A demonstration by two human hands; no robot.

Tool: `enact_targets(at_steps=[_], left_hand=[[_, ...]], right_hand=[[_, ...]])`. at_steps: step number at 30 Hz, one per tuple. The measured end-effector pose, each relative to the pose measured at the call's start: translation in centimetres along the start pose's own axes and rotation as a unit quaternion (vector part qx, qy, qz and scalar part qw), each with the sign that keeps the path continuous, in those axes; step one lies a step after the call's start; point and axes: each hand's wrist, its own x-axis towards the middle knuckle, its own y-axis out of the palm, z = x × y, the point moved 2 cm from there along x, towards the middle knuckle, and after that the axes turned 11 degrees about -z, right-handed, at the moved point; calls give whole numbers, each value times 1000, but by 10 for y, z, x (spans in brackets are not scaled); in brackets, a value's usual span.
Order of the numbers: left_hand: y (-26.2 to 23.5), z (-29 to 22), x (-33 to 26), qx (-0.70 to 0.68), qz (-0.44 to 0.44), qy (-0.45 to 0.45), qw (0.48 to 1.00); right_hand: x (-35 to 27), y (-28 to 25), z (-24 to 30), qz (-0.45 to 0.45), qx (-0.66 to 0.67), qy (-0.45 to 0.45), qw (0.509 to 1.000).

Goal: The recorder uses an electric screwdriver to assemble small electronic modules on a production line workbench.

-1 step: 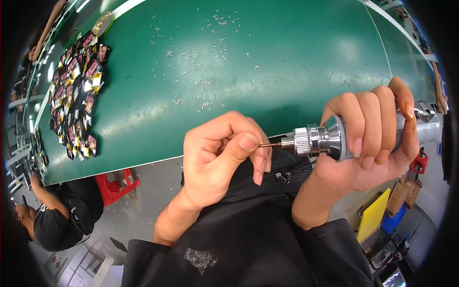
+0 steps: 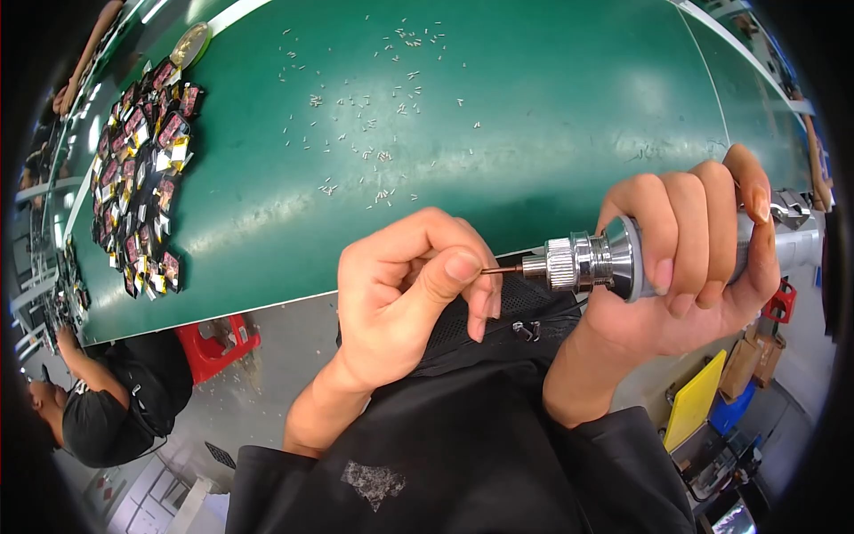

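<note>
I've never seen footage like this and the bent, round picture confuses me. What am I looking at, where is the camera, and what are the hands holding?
No machine here: a person works with two bare hands, and a wide fisheye camera worn on their head looks down, which is why straight edges curve. The forearms come in from the lower edge over dark clothing.

The right hand wraps around a silver power screwdriver held sideways, its thin bit pointing left. The left hand pinches thumb and fingers together at the bit's tip; whatever it may hold there is too small to see.

Beyond the hands lies a green table. Tiny pale screws or pins are scattered across it, and a heap of small dark and red parts sits at its far left. Another person in dark clothes is at lower left.
</note>
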Motion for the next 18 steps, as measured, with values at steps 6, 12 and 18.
enact_targets(at_steps=[6,12,18], left_hand=[[3,-9,1,336,-35,184,923],[11,-6,13,347,9,134,928],[17,-39,44,537,-26,223,814]], right_hand=[[-1,-8,1,-1,-30,-12,999],[13,-17,7,-19,-15,-9,1000],[26,-46,25,-47,-2,-42,998]])
